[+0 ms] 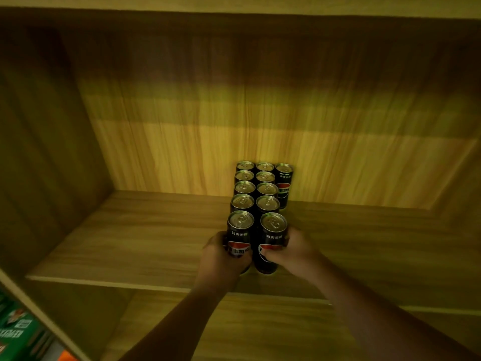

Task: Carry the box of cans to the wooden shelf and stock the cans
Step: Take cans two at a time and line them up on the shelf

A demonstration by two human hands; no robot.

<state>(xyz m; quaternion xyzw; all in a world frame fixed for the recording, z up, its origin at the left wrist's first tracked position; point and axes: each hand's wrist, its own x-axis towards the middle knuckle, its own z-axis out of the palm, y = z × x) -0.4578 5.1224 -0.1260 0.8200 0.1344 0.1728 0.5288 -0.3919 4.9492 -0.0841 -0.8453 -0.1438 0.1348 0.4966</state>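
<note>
black cans (256, 188) with silver tops stand in rows on the wooden shelf (145, 238); left hand (221, 254) and right hand (291, 252) each grip a front can.

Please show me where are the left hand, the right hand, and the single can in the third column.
left hand (221, 252), head view, knuckles
right hand (291, 250), head view, back of hand
single can (284, 188), head view, label

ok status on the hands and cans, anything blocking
Left hand shut on front-left can, right hand shut on front-right can. Both at front of two rows on shelf. Nothing in the way.
</note>
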